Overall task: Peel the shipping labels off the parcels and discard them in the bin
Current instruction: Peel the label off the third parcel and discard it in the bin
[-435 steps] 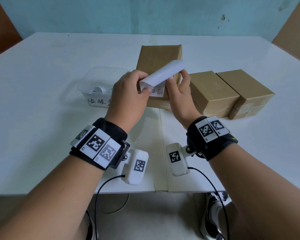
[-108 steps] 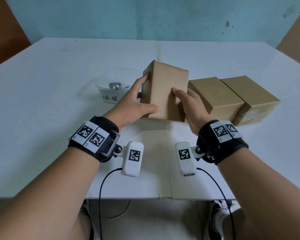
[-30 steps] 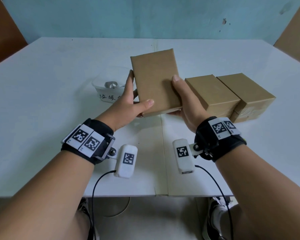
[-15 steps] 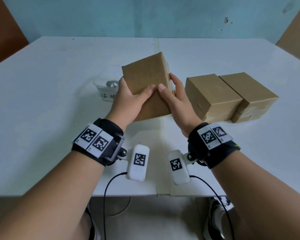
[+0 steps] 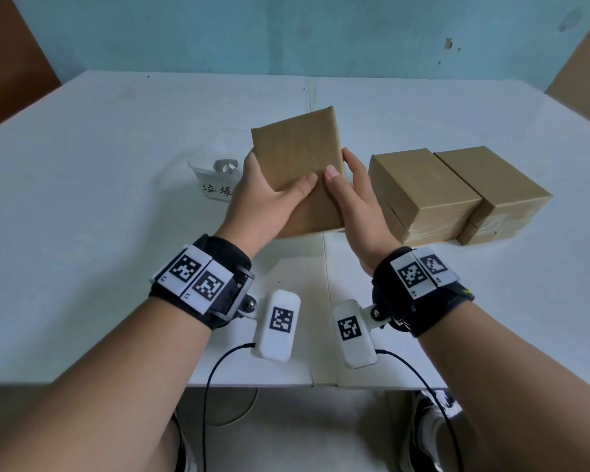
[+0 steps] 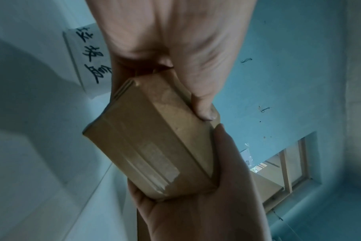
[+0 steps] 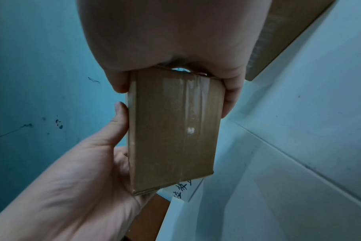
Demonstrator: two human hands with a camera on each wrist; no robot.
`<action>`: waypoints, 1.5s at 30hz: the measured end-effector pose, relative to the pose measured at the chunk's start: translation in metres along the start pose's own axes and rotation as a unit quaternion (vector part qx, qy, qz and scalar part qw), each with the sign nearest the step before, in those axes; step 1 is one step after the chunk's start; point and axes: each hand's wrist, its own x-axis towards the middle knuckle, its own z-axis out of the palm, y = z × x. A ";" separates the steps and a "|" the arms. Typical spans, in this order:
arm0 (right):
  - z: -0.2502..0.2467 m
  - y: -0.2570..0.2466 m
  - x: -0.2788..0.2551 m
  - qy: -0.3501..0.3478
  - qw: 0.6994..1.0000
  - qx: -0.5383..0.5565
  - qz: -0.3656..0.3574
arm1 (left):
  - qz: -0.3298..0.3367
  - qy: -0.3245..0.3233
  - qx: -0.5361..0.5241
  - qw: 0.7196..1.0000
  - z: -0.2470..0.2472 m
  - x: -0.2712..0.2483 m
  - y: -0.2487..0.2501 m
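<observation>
Brown-paper parcel is held tilted above the white table, the left hand and right hand reaching forward on either side of it. Just left stands the clear bin; two more parcels sit right. Both hands' fingers curl around its edges, thumbs pressed on the top face.

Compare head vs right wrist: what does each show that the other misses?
Head only: two more parcels side by side on the table, and curled paper in the bin. Right wrist only: the held parcel's taped face. Both: left hand and right hand gripping that parcel, clear of the table.
</observation>
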 end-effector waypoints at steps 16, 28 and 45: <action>0.002 0.000 0.001 0.019 1.000 0.019 -0.014 | 0.016 -0.027 0.035 0.999 0.003 -0.006 0.002; -0.008 0.002 0.004 0.024 0.999 0.038 0.022 | 0.089 0.007 0.061 0.994 0.009 0.011 -0.012; -0.007 0.007 0.007 0.023 0.997 0.052 0.048 | 0.107 -0.063 0.048 0.991 0.006 0.000 -0.010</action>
